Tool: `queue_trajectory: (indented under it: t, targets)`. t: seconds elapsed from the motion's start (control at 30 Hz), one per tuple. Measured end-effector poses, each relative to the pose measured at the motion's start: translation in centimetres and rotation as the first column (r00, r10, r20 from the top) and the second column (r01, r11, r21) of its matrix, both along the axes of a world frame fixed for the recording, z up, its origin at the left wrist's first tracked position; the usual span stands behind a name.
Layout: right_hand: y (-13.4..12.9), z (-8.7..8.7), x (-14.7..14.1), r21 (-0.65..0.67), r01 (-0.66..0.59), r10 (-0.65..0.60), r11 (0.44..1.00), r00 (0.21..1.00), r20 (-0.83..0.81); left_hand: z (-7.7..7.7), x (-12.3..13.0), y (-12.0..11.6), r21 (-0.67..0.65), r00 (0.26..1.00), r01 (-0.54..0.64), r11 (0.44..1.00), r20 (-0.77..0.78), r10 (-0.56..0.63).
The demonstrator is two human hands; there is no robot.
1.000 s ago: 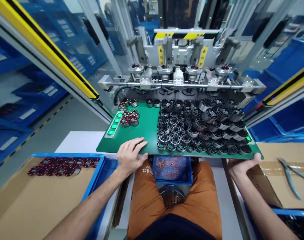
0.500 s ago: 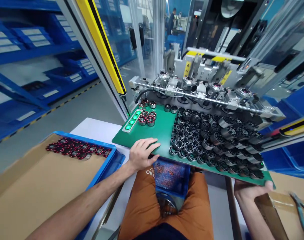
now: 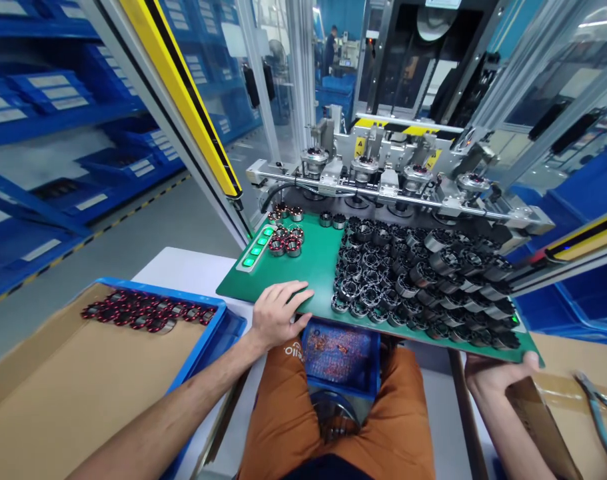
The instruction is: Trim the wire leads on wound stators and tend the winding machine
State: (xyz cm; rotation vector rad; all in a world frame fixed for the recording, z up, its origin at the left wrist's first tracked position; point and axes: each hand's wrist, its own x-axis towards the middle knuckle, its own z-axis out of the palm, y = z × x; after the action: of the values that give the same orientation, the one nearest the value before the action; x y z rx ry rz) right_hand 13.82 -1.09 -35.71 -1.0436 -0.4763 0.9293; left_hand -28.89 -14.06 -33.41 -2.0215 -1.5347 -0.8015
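A green board (image 3: 303,273) lies in front of the machine, tilted in view. My left hand (image 3: 280,313) rests on its front edge, palm down, fingers slightly spread, holding nothing. At the right front corner my right hand (image 3: 500,375) grips the board, thumb on top and the other fingers hidden beneath. Stacked dark metal rings (image 3: 408,280) cover the board's right half. Several copper-wound rings (image 3: 286,243) sit at its back left, beside a strip of green-lit buttons (image 3: 257,248).
Four machine fixtures (image 3: 366,167) stand behind the board. At left is a blue-rimmed tray (image 3: 213,333) with red-wound rings (image 3: 143,310). Pliers (image 3: 600,413) lie at right on cardboard. A blue bin (image 3: 340,353) is below the board. A person (image 3: 330,50) stands far back.
The view has shifted slightly, so the machine and board appear a little left and lower. Both hands keep the same places on the board.
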Motion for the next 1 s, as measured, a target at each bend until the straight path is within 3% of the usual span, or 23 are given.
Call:
queue_trajectory:
  t: [0.2, 0.37, 0.53, 0.67, 0.8, 1.0]
  targets:
    - [0.1, -0.4, 1.1, -0.017, 0.020, -0.020, 1.000, 1.000, -0.002, -0.2, 0.1, -0.1, -0.026, 1.000, -0.017, 1.000, 0.011, 0.018]
    - [0.4, -1.3, 4.2, -0.203, -0.054, 0.047, 0.978, 0.998, -0.039, -0.3, 0.1, 0.1, 0.005, 1.000, -0.018, 1.000, -0.001, 0.018]
    - [0.5, -0.2, 6.2, -0.339, -0.169, 0.166, 0.925, 0.985, -0.038, -0.5, 0.0, 0.3, 0.033, 1.000, -0.012, 0.999, -0.001, 0.012]
    - [0.1, 0.6, 6.9, -0.351, -0.240, 0.235, 0.905, 0.970, -0.058, -0.6, 0.0, 0.4, 0.049, 1.000, -0.010, 0.999, -0.013, 0.010]
    - [-0.1, 0.1, 7.9, -0.319, -0.299, 0.282, 0.899, 0.954, -0.100, -0.8, 0.0, 0.5, 0.064, 1.000, -0.016, 0.998, -0.008, 0.017]
    - [0.0, 0.5, 7.7, -0.294, -0.308, 0.291, 0.905, 0.951, -0.101, -1.5, -0.1, 0.5, 0.035, 0.998, -0.025, 0.999, 0.055, 0.023]
